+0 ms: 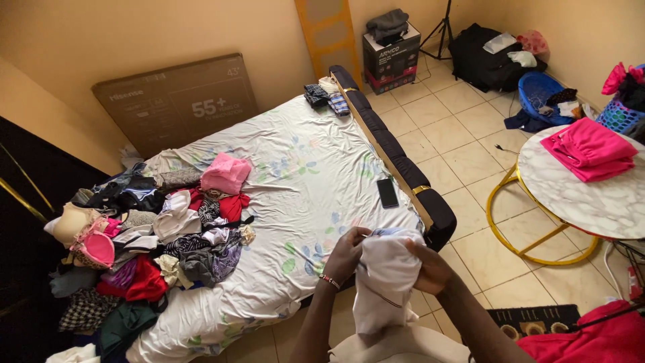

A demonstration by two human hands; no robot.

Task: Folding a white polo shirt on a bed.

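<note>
Hands at work on a white cloth garment, seen from the head camera. The left hand and the right hand were both closed on the upper edge of the garment, one at each side, and held it up in front of the body above the near edge of the mattress, which was covered by a white flower-printed sheet. The garment hung in loose vertical folds, bunched at the top where the fingers gathered it; a thin dark seam or trim crossed its lower part, though its exact cut could not be made out. Judged from the layout, the sorting was at an early stage: a large mixed heap of unfolded clothes lay on the far left of the sheet, and only a small folded stack of dark and checked pieces sat at the far corner. A black phone lay on the sheet near the hands. A folded pink pile rested on the round marble-topped table to the right.
</note>
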